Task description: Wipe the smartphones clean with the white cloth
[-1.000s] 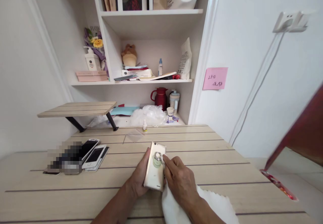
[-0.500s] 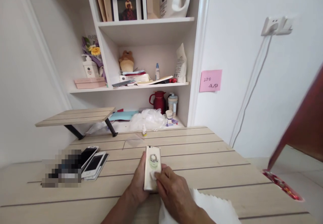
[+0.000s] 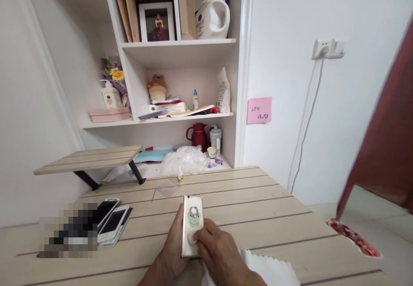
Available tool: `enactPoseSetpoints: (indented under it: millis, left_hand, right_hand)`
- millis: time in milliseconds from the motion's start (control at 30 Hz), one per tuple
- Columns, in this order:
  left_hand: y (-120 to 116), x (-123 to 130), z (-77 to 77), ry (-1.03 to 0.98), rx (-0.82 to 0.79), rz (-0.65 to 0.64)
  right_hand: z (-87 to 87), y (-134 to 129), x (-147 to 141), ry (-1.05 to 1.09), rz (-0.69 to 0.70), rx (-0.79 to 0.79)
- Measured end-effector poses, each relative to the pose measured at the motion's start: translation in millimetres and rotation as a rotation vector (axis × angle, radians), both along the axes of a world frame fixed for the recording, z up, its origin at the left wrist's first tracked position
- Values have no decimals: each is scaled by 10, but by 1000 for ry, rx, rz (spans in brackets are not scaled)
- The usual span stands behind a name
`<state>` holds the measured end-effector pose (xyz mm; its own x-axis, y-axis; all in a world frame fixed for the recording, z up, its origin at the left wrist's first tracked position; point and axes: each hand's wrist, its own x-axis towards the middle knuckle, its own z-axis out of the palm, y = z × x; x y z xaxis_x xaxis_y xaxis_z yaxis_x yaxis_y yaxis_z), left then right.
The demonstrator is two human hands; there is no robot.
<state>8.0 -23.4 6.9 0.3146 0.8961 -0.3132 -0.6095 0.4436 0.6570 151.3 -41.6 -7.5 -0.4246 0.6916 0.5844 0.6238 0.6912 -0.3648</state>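
A pale gold smartphone [image 3: 187, 230] is held back side up in my left hand [image 3: 171, 247], whose fingers wrap its left edge and underside. On its back sit a metal ring [image 3: 194, 211] and a green frog-face sticker [image 3: 194, 220]. My right hand [image 3: 221, 251] is closed, thumb and fingertips pinched at the lower part of the phone's back. A small whitish piece [image 3: 192, 238] shows at those fingertips; I cannot make out its kind. Under my right wrist lies a white cloth [image 3: 271, 268] with a zigzag edge.
Several phones [image 3: 112, 223] lie at the left, partly blurred out. A small dropper bottle [image 3: 180, 175] and a clear plastic bag [image 3: 166, 189] are near the table's far edge. A wooden riser [image 3: 90, 159] stands back left, before a shelf [image 3: 183, 43] with various goods.
The view has shifted, so the surroundings sit a little lower and further left. My left hand still holds the phone, and my right fingertips remain at its lower back.
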Motion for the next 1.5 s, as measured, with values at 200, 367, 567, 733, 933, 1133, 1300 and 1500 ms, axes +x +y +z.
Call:
enactPoseSetpoints:
  millis: [200, 367, 567, 733, 933, 1133, 1300, 1500]
  left_hand:
    - [-24, 12, 61, -37, 14, -3]
    - [-35, 30, 53, -99, 47, -57]
    - [-3, 0, 9, -78, 24, -45]
    - [-11, -10, 21, -27, -26, -12]
    - [-104, 54, 12, -69, -13, -46]
    - [-191, 131, 95, -69, -11, 24]
    - [-112, 51, 115, 0, -10, 156]
    - [-76, 4, 120, 41, 12, 175]
  right_hand:
    - [2, 28, -16, 43, -72, -38]
    - [-12, 77, 28, 116, -230, 22]
    - [1, 12, -7, 52, -82, -26]
    - [-80, -53, -146, -30, 29, 49]
    - [-104, 4, -223, 49, -148, 148]
    - [-18, -6, -183, 96, -171, 151]
    - [-86, -69, -198, 29, -24, 136]
    - [-118, 0, -124, 18, -128, 100]
